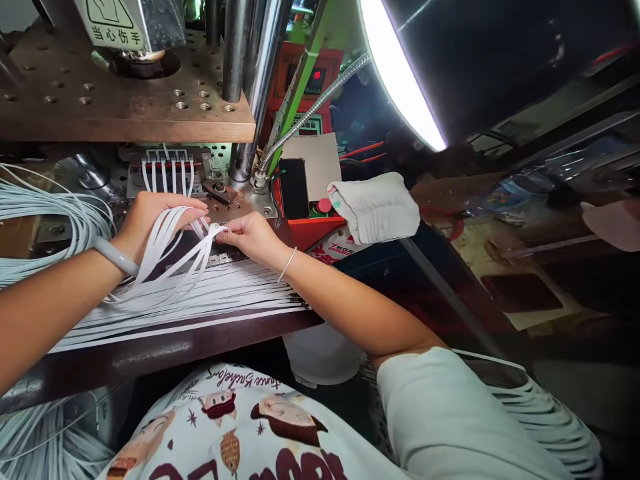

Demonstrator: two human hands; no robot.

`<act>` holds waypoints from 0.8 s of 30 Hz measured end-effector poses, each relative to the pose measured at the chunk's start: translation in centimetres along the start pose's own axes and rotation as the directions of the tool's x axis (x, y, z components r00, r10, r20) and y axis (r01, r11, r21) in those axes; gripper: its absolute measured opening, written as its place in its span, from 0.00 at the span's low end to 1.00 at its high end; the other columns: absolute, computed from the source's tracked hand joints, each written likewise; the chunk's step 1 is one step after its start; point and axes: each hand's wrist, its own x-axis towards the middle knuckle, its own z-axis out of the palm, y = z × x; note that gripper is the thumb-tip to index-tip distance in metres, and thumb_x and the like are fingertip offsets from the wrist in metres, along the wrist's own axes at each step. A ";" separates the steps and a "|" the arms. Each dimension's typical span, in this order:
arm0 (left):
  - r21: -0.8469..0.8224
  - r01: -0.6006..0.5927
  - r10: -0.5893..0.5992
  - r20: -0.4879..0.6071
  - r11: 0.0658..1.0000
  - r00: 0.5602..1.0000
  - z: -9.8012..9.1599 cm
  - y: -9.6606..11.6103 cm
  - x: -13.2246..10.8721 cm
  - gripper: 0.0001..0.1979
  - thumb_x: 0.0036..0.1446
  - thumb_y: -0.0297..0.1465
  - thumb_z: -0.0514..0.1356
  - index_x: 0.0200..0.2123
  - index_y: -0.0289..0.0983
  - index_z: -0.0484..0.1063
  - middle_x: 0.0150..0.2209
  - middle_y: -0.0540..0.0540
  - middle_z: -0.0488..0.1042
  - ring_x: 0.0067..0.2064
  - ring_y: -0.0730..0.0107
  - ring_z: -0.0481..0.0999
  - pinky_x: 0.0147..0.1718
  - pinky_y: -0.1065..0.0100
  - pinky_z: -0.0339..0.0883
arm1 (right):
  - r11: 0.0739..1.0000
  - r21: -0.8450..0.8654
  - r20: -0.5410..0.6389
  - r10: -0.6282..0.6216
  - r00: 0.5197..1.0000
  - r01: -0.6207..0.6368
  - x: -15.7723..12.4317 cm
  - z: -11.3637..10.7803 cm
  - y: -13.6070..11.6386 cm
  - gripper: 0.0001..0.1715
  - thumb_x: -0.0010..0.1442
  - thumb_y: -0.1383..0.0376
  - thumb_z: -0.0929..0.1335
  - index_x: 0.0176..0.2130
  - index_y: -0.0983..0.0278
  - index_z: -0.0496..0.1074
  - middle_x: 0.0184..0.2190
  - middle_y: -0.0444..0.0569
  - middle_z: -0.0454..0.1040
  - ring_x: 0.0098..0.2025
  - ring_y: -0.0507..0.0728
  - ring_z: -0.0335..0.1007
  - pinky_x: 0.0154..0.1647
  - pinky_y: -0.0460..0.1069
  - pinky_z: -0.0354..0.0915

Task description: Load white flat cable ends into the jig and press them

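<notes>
White flat cables (159, 240) loop over my left hand (163, 210), whose fingers are wrapped round them just in front of the press. My right hand (249, 237) pinches the gathered ends of the strands, to the right of the left hand and close to it. Behind my left hand, several white strands (173, 175) stand in a metal mould (165, 160) under the press plate. More white cables (200, 293) lie side by side along the bench edge, below both hands.
The thick press plate (150, 127) hangs over the mould. A coiled cable bundle (55, 213) lies at left. To the right are a phone (294, 189), a red button (324, 205), a folded white cloth (377, 208) and a bright lamp (405, 73).
</notes>
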 end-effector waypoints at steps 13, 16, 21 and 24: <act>0.409 -0.372 0.257 0.310 0.833 0.916 1.4 -1.6 -3.5 0.19 0.59 0.37 0.52 0.31 0.37 0.82 0.36 0.40 0.81 0.37 0.60 0.80 0.41 0.61 0.74 | 0.533 -0.821 0.075 -0.254 0.964 0.204 -4.6 -0.7 -1.0 0.14 0.68 0.72 0.63 0.38 0.68 0.79 0.38 0.58 0.76 0.43 0.62 0.65 0.45 0.55 0.61; 0.427 -0.447 0.359 0.273 0.786 0.892 1.4 -1.7 -4.4 0.18 0.62 0.32 0.52 0.37 0.38 0.83 0.36 0.44 0.82 0.35 0.65 0.80 0.38 0.66 0.72 | 0.667 -0.650 0.100 -0.400 0.911 0.364 -4.8 -0.6 0.8 0.11 0.67 0.71 0.66 0.39 0.65 0.78 0.37 0.52 0.72 0.40 0.57 0.65 0.42 0.51 0.62; 0.298 -0.487 0.456 0.171 0.821 0.873 1.5 -2.1 -4.9 0.13 0.63 0.28 0.56 0.38 0.38 0.82 0.37 0.49 0.84 0.36 0.70 0.82 0.39 0.72 0.73 | 0.626 -0.630 0.115 -0.510 0.852 0.460 -4.9 -0.4 2.1 0.10 0.66 0.71 0.66 0.40 0.64 0.78 0.36 0.50 0.69 0.38 0.57 0.63 0.39 0.51 0.59; 0.302 -0.547 0.513 0.190 0.781 0.837 1.8 -2.6 -4.7 0.12 0.63 0.26 0.56 0.38 0.35 0.81 0.38 0.47 0.83 0.37 0.70 0.82 0.41 0.72 0.73 | 0.484 -0.738 0.150 -0.562 0.814 0.470 -5.3 -0.2 1.5 0.14 0.70 0.70 0.62 0.41 0.66 0.78 0.36 0.53 0.70 0.39 0.59 0.61 0.39 0.53 0.57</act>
